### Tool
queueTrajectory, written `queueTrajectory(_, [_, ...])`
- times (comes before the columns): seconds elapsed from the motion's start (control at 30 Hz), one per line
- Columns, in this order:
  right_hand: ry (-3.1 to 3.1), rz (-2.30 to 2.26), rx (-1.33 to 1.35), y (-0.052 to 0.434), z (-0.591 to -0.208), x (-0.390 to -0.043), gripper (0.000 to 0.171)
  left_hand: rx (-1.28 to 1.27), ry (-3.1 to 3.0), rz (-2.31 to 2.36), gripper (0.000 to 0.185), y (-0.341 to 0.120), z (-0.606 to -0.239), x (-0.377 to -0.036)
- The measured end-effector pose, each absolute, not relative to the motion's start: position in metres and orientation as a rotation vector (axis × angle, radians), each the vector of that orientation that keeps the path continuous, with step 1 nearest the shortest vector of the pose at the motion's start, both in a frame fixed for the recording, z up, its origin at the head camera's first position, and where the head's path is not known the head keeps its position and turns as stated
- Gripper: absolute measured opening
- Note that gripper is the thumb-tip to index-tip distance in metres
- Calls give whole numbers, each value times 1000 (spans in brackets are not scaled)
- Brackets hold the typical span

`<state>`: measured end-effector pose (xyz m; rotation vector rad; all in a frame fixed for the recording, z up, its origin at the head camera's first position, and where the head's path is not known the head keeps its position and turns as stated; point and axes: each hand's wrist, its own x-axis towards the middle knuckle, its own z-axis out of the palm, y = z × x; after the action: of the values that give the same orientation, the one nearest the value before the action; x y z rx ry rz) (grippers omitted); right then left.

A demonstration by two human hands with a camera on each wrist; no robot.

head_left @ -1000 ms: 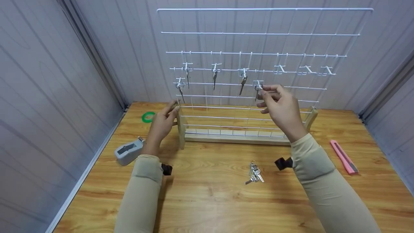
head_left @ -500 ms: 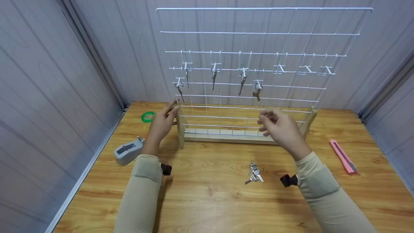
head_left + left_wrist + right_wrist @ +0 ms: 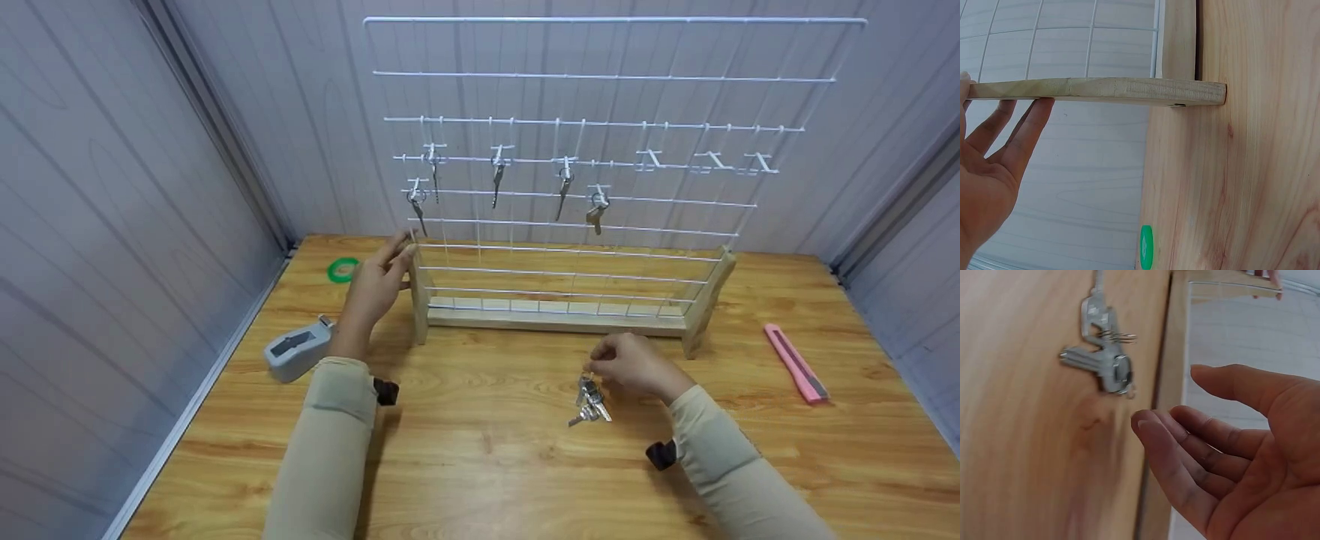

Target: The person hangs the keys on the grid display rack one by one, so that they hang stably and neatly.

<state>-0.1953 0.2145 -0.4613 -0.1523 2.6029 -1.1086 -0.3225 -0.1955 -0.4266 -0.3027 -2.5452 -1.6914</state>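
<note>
My left hand (image 3: 375, 285) holds the wooden side post (image 3: 1100, 89) of a white wire grid rack (image 3: 615, 78), thumb on one side and fingers on the other. My right hand (image 3: 634, 365) is low over the table, its fingertips right at the ring end of a small pile of silver keys (image 3: 592, 403). In the right wrist view a gap separates its thumb and fingers, with nothing between them, and the keys (image 3: 1109, 365) lie just beyond. Several keys on rings hang from the rack's hooks, among them a key (image 3: 595, 218) on the lower middle hook.
Three white hooks, one of them a hook (image 3: 652, 158), carry nothing at the rack's right. A grey tape dispenser (image 3: 296, 351) and a green tape roll (image 3: 343, 270) are left of the rack. A pink utility knife (image 3: 795, 364) lies at the right. Panelled walls enclose the table.
My right hand has let go of the key on the lower middle hook and come down to the key pile on the table. The left hand stays at the post.
</note>
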Motion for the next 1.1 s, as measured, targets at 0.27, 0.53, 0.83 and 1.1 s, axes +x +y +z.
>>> queueTrajectory(0.27, [2585, -1073, -105, 214, -479, -200, 20, -321, -2529, -1701, 59, -195, -426, -322])
queueTrajectory(0.53, [2617, -983, -47, 207, -485, -203, 34, -307, -2532, -1693, 54, -195, -426, -322])
queueTrajectory(0.83, [2614, -976, -39, 205, -484, -203, 38, -291, -2536, -1700, 56, -195, -425, -321])
queueTrajectory(1.1, [2549, -1061, -35, 206, -485, -205, 38, -295, -2541, -1702, 58, -195, -425, -320])
